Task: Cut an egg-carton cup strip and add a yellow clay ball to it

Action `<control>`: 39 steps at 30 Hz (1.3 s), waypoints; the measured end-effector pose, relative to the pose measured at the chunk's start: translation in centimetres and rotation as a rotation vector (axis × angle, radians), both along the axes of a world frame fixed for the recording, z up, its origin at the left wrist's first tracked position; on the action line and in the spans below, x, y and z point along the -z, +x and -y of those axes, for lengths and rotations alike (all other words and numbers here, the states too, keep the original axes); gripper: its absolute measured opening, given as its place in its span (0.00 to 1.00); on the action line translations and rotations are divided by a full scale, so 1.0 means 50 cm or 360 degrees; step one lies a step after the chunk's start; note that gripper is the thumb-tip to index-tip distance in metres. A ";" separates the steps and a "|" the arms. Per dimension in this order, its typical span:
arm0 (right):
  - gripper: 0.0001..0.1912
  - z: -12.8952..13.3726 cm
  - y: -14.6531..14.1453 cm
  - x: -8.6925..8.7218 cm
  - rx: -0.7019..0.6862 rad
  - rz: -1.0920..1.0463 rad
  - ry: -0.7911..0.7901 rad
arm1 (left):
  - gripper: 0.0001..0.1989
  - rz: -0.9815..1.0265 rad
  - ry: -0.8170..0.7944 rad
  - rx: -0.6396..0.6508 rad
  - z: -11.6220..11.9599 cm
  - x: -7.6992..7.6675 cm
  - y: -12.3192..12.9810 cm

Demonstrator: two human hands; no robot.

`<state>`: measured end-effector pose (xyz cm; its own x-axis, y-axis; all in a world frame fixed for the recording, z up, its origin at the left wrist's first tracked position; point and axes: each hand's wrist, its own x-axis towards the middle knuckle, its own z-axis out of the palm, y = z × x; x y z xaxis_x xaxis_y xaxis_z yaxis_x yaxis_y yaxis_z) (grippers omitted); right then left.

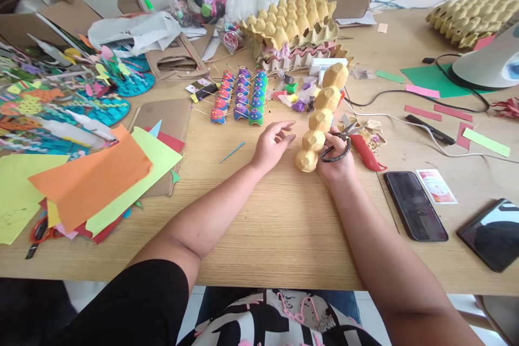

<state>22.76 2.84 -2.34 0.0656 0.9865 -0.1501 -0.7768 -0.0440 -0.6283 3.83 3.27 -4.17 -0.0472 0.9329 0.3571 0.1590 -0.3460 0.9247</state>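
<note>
A yellow egg-carton strip (320,119), a row of several rounded cups, stands tilted up above the table with its bumps facing me. My right hand (338,169) is closed around its right side and also holds black-handled scissors (349,128), blades pointing up and right. Just left of the strip, my left hand (272,145) is empty, its fingers apart and slightly curled. Beyond it stand three painted egg-carton caterpillars, one red and blue (219,102), one purple (242,96) and one green and blue (258,98). Some right-hand fingers are hidden behind the strip.
Stacked egg trays (290,21) stand at the back. Colored paper sheets (97,173) and orange-handled scissors (39,230) lie left. Carton scraps (371,135), a red pouch-like piece (367,152), a white cable (430,138) and a phone (416,205) lie right.
</note>
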 end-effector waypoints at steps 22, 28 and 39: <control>0.33 0.043 -0.019 -0.032 -0.0461 0.0597 0.0127 | 0.20 0.1415 -0.1011 0.0690 0.021 -0.071 0.010; 0.35 0.047 -0.018 -0.032 -0.0472 0.1019 0.0192 | 0.20 0.1575 -0.1143 0.0475 0.012 -0.076 -0.004; 0.40 0.043 -0.026 -0.015 -0.0410 0.1514 0.0426 | 0.15 0.1452 -0.1043 0.0506 0.018 -0.076 -0.017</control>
<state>21.46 0.68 -1.60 -0.1762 0.9810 0.0808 0.0624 0.0931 -0.9937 2.96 2.34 -0.40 0.2309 0.9422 -0.2430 -0.6650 0.3351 0.6675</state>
